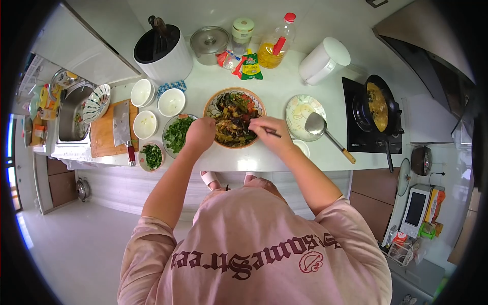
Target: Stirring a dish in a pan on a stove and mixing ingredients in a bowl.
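A wide patterned bowl with an orange rim stands before me, filled with cooked dark vegetables and red tomato-like pieces. My left hand is curled at the bowl's left rim; whether it grips the rim or a utensil is hidden. Over the right side of the bowl, my right hand holds a dark, thin utensil, likely chopsticks, whose other end is hidden among the food. Just left of my left hand lies a plate of chopped green leaves, partly covered by it.
To the right are a plate bearing a metal spatula and a black wok with yellowish-brown food on a cooktop. Leftward lie white bowls and a cleaver on a wooden board. An oil bottle stands behind.
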{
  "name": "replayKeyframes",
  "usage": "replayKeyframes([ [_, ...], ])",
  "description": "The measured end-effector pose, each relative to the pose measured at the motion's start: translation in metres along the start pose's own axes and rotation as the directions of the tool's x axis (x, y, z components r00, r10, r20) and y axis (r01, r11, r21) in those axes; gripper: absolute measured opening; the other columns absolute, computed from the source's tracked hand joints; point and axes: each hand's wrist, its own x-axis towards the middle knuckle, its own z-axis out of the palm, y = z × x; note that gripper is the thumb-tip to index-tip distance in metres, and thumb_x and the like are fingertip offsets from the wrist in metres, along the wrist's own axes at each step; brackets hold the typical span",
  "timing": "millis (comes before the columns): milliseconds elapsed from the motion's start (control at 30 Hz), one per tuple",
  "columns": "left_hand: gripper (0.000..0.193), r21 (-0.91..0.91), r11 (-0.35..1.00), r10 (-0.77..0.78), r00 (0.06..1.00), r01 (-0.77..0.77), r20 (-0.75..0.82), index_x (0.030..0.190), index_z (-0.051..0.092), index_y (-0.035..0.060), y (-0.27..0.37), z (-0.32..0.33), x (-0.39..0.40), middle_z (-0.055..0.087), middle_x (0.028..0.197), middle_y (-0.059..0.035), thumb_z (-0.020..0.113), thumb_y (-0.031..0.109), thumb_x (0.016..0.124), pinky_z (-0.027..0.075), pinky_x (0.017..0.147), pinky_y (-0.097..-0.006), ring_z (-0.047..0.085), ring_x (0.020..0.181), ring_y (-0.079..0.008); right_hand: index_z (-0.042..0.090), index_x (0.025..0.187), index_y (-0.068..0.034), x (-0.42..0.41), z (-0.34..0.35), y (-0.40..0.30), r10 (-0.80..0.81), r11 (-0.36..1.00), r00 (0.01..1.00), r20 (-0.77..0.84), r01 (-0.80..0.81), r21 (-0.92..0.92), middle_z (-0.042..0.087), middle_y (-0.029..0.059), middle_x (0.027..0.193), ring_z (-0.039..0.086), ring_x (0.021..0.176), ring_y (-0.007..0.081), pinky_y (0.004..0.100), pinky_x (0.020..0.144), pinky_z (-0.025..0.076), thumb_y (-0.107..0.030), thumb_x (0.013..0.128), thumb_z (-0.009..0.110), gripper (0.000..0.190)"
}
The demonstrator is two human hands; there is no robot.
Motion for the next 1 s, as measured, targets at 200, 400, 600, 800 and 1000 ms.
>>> replayKeyframes([
  [200,0.025,0.172,0.985,-0.023,0.998,0.012,0.063,0.092,0.067,0.0026,0.020,-0.049,-0.016,0.066,0.089,-0.0210,0.047,0.017,0.089,0.050,0.076,-0.0473,0.063,0.085,-0.0386,0.071,0.091,-0.002,0.003,-0.008,-0.016,-0.374,0.878,0.907,0.197,0.414,-0.241,0.071,0.0113,0.094,0.068,0.082,0.0164,0.0257,0.067,0.053,-0.005,0.083,0.065,0.010],
  [400,0.025,0.163,0.980,-0.108,0.994,0.109,-0.017,0.093,0.067,0.0031,0.017,-0.059,-0.002,0.066,0.089,-0.0214,0.048,0.017,0.089,0.051,0.075,-0.0469,0.063,0.085,-0.0392,0.071,0.084,0.000,0.051,-0.052,-0.018,0.049,0.981,0.984,-0.171,-0.080,-0.174,0.070,0.0080,0.076,0.062,0.064,0.0136,0.0265,0.061,0.049,-0.011,0.084,0.065,0.012],
  [600,0.024,0.205,0.977,-0.061,0.998,0.059,0.002,0.093,0.065,0.0026,0.005,-0.020,0.039,0.066,0.090,-0.0214,0.048,0.019,0.090,0.051,0.076,-0.0477,0.063,0.085,-0.0395,0.069,0.083,0.002,0.078,-0.027,0.053,0.121,0.993,0.954,-0.276,-0.111,0.050,0.069,0.0093,0.073,0.062,0.062,0.0148,0.0274,0.061,0.050,-0.013,0.084,0.067,0.015],
  [800,0.019,0.198,0.969,0.135,0.987,-0.149,0.083,0.089,0.064,0.0045,0.024,-0.031,0.041,0.066,0.086,-0.0213,0.048,0.013,0.088,0.050,0.074,-0.0487,0.063,0.082,-0.0397,0.069,0.086,0.001,0.067,-0.014,0.041,0.277,0.953,0.937,-0.213,-0.241,0.181,0.070,0.0078,0.078,0.063,0.067,0.0122,0.0248,0.062,0.050,-0.012,0.085,0.066,0.013],
  [1000,0.009,0.392,0.879,0.203,0.958,-0.270,0.203,0.084,0.059,0.0049,0.037,-0.046,-0.004,0.065,0.077,-0.0161,0.051,0.008,0.081,0.051,0.068,-0.0460,0.064,0.076,-0.0353,0.070,0.091,0.000,0.015,-0.010,0.004,0.007,0.987,0.995,-0.097,0.009,0.163,0.071,0.0099,0.087,0.065,0.073,0.0128,0.0247,0.064,0.051,-0.009,0.083,0.068,0.012],
])
